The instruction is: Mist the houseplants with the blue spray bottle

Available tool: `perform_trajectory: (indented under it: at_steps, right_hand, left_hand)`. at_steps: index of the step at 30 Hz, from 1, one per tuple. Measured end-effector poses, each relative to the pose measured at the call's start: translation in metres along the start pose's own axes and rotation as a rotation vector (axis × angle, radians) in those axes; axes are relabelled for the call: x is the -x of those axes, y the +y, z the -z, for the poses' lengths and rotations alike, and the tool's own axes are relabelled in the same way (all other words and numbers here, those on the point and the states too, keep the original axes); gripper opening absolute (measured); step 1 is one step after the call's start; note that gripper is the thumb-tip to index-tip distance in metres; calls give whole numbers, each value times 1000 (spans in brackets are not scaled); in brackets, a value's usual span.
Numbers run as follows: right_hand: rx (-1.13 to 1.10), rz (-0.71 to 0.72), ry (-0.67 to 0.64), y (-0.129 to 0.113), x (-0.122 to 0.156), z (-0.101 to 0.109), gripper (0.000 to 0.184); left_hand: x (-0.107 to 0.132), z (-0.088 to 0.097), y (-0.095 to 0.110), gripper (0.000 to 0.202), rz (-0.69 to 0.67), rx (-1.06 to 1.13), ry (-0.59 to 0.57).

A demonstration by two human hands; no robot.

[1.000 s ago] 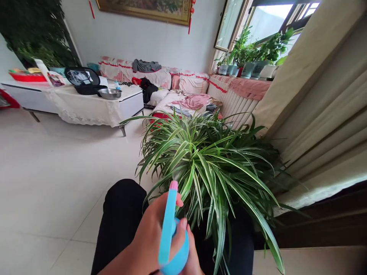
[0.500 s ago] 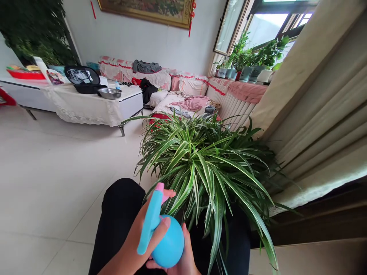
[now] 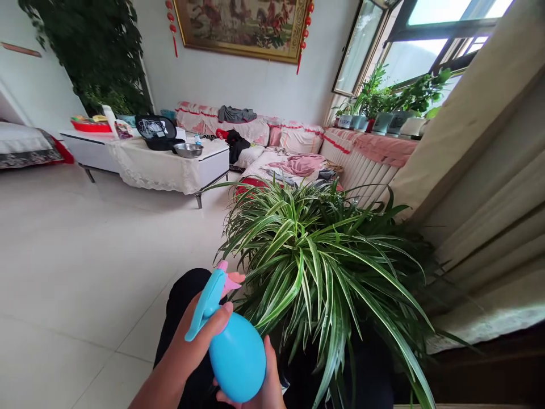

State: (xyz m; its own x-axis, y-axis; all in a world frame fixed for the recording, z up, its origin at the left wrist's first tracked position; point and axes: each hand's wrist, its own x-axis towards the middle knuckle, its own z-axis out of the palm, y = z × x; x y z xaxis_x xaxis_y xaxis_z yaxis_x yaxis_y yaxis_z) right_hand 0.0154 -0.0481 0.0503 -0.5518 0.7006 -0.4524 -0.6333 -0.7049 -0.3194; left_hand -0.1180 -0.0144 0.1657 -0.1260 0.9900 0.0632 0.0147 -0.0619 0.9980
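My left hand [image 3: 198,329] wraps the neck of a light-blue plastic spray bottle [image 3: 236,355], with fingertips near its pink trigger [image 3: 225,281]. My right hand [image 3: 266,386] cups the bottle's round body from below. The nozzle points up and to the left, beside the leaves of a large variegated spider plant [image 3: 327,272]. The bottle stands close to the plant's nearest leaves. The plant's pot is hidden under the foliage. My black-trousered leg [image 3: 183,301] lies beneath my hands.
A pale tiled floor [image 3: 85,255] spreads to the left. Long cream curtains [image 3: 481,227] hang at the right. Further off are a lace-covered low table [image 3: 153,170] with a steel bowl [image 3: 188,150], a cluttered sofa [image 3: 289,165], and potted plants [image 3: 383,108] on the windowsill.
The bottle has tipped over to the left, showing more of its round body, and its nozzle has moved left. The whole view has shifted, bringing more of the room in at the top and left.
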Motion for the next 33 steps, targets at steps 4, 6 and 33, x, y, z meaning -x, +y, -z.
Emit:
perform_trajectory:
  at_steps: [4, 6, 33]
  right_hand:
    - [-25, 98, 18, -1, -5, -14, 89]
    - [-95, 122, 22, 1, -11, -21, 80]
    - [-468, 364, 205, -2, -23, -37, 51]
  left_hand:
    - [-4, 2, -4, 57, -37, 129, 71]
    - [-3, 0, -3, 52, -96, 51, 172]
    - [-35, -25, -6, 48, -309, 109, -305]
